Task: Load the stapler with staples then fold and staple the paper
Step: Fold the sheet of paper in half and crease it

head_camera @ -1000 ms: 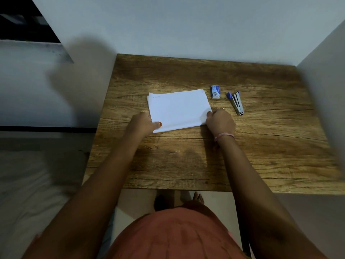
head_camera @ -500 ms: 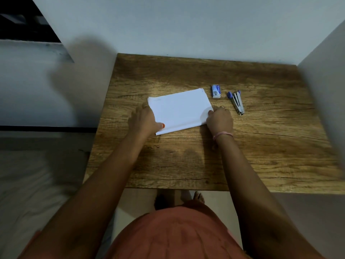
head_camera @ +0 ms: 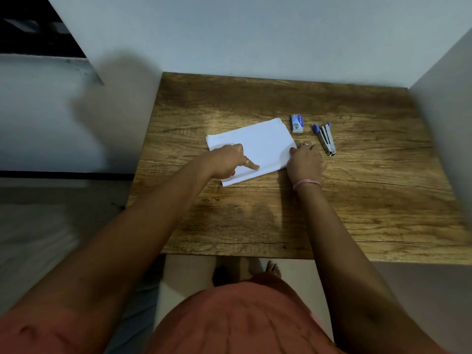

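1. Head view: folded paper [head_camera: 258,146] mid-table [head_camera: 357,213]; left hand [head_camera: 227,162] presses it, forefinger extended.
2. Right hand [head_camera: 305,162], fingers curled, holds paper's right edge.
3. Staple box [head_camera: 297,123], stapler [head_camera: 325,137] just right, untouched.

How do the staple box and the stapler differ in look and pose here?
The staple box is a short blue-and-white block; the stapler is a long, slim metal tool with blue ends. The staple box lies nearly square to the table's far edge, while the stapler lies slanted. The staple box sits closer to the folded paper than the stapler does. Both lie untouched on the table.
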A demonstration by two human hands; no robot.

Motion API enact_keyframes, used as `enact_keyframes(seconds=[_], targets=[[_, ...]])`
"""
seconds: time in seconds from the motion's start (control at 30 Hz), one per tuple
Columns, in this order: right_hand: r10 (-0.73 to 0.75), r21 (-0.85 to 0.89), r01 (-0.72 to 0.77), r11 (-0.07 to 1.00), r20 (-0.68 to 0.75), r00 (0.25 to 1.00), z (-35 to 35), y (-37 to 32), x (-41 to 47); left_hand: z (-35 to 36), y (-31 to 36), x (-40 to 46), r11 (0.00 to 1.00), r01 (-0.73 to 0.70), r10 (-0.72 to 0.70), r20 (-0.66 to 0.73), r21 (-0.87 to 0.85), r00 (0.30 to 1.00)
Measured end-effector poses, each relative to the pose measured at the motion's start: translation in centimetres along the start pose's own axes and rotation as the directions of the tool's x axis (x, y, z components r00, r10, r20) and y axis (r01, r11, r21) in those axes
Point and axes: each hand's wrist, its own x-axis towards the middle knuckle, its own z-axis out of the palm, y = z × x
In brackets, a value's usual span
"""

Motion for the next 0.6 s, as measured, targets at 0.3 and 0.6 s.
enact_keyframes(seconds=[0.3, 0.6], targets=[[-0.004, -0.014, 0.004, 1.000, 0.035, 0.999, -0.3, 0.6, 1.9, 0.0, 1.2, 1.1, 0.997, -0.083, 0.083, 0.104, -0.010, 0.991], [-0.029, -0.002, 0.029, 1.000, 0.004, 1.000, -0.2, 0.8, 1.3, -0.1, 0.5, 1.9, 0.997, -0.063, 0.050, 0.295, 0.034, 0.954]])
